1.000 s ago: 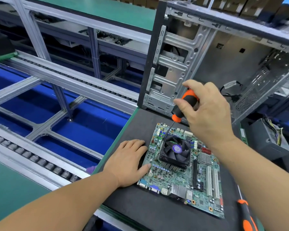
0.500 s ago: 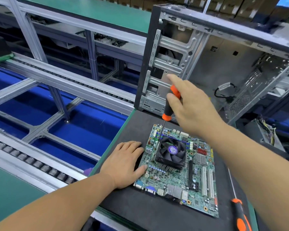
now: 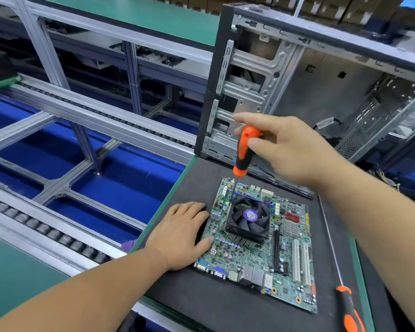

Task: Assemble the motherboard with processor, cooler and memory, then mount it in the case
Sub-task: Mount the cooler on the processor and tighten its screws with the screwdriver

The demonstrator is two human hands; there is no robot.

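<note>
1. Motherboard (image 3: 261, 255) lies flat on the black mat (image 3: 201, 307), cooler (image 3: 248, 219) seated on it toward the far-left part of the board. Case (image 3: 297, 92) stands open just behind the mat, still without a board in it.
2. Right hand (image 3: 290, 149) pinches the handle of the screwdriver (image 3: 243, 152) between thumb and fingertips, from the right side.
3. Key relation: the driver's long axis runs near-vertical, slightly tilted, tip down at the cooler's far-left corner. The screw sits directly below the handle, below and to the left of the right hand.
4. Left hand (image 3: 185, 233) rests flat, fingers straight, thumb touching the board's left edge. It's nearer that corner but only bracing.
5. Judgement: the cooler screw is being driven; keep the shaft in line with the screw or the tip may skid onto nearby components.
6. Second screwdriver (image 3: 345, 305) lies idle on the mat, right of the board.
</note>
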